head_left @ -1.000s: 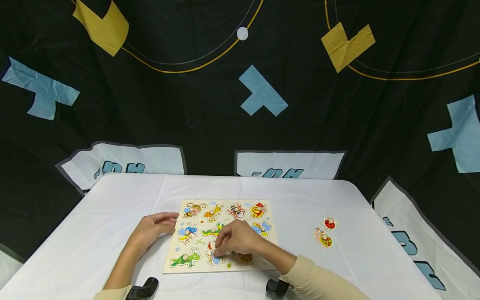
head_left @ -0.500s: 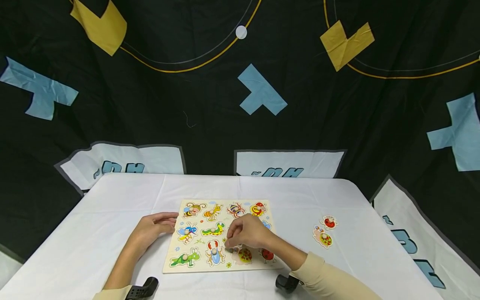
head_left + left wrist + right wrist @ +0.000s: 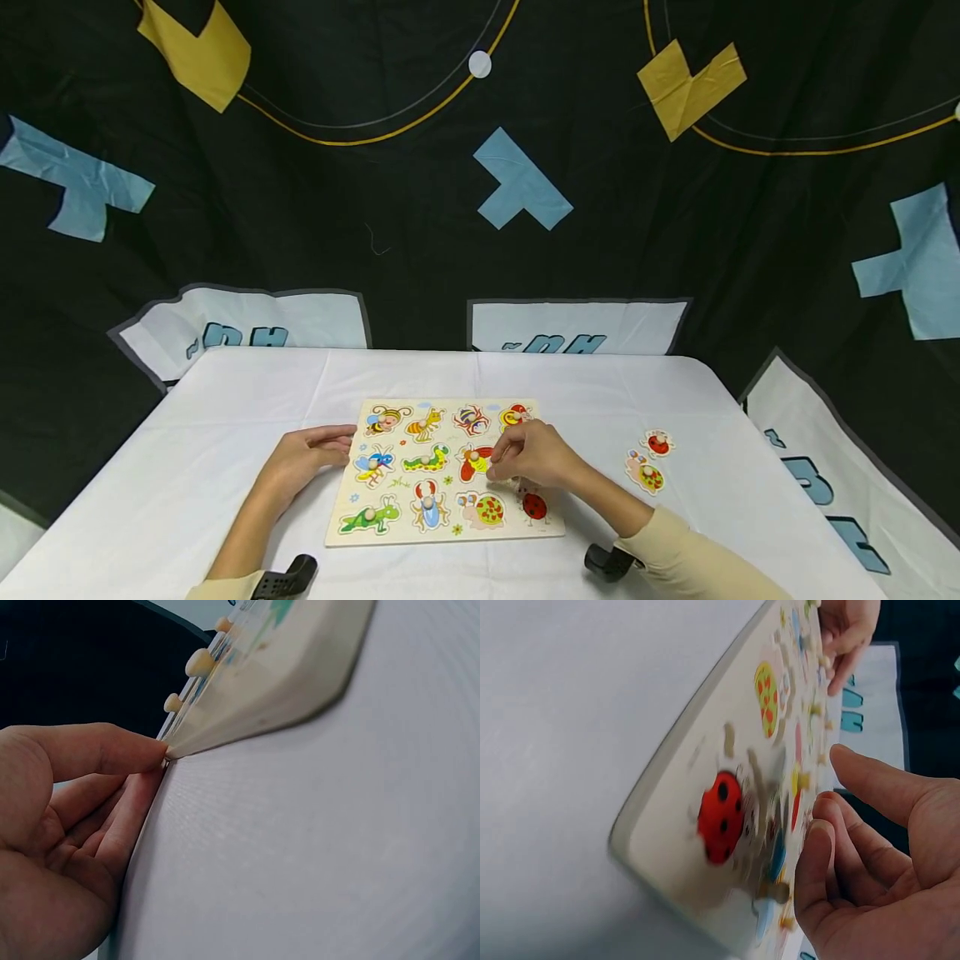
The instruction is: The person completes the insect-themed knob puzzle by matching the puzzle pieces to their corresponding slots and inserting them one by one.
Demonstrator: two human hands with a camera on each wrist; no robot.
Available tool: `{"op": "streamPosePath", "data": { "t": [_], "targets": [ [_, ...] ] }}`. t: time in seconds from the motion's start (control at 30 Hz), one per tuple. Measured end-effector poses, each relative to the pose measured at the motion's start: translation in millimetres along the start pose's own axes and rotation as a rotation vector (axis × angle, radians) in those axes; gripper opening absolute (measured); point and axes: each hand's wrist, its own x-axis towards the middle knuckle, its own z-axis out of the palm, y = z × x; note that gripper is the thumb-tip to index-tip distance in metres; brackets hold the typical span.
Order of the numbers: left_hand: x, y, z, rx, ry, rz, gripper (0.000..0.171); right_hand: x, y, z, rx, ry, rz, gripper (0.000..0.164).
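A wooden peg puzzle board (image 3: 405, 540) with insect pieces lies flat on the white table. My left hand (image 3: 303, 458) rests beside the board's left edge; in the left wrist view its fingertips touch that edge. Over the right part of the board is my right hand (image 3: 543, 454), thumb and fingers apart in the right wrist view, holding nothing. It is nearest the red-winged piece (image 3: 474, 462) and hides the blue-winged one beside it. The beetle piece (image 3: 429, 507) sits in its slot. Printed snail (image 3: 489, 511) and ladybird (image 3: 721, 817) recesses show without knobs.
A loose ladybird piece (image 3: 658, 443) and a loose snail piece (image 3: 645, 473) lie on the tablecloth (image 3: 247, 417) right of the board. A black wrist device (image 3: 611, 562) is on my right wrist. Behind the table hangs a dark cloth (image 3: 420, 275) with coloured patches.
My right hand has moved right across the board, away from the beetle piece, uncovering it, the red-winged piece and the snail recess. My left hand stays at the left edge.
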Motion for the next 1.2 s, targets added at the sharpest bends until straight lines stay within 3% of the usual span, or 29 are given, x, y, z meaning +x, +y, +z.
{"op": "streamPosePath", "data": {
  "t": [0.33, 1.2],
  "targets": [
    [-1.5, 0.6, 0.4, 0.007, -0.001, -0.011, 0.056, -5.2, 14.8, -19.7, -0.014, 0.043, 0.011, 0.017],
    [0.4, 0.7, 0.7, 0.005, -0.002, -0.024, 0.055, -30.3, 55.8, -89.4, -0.036, 0.161, 0.176, 0.021]
  ]
}}
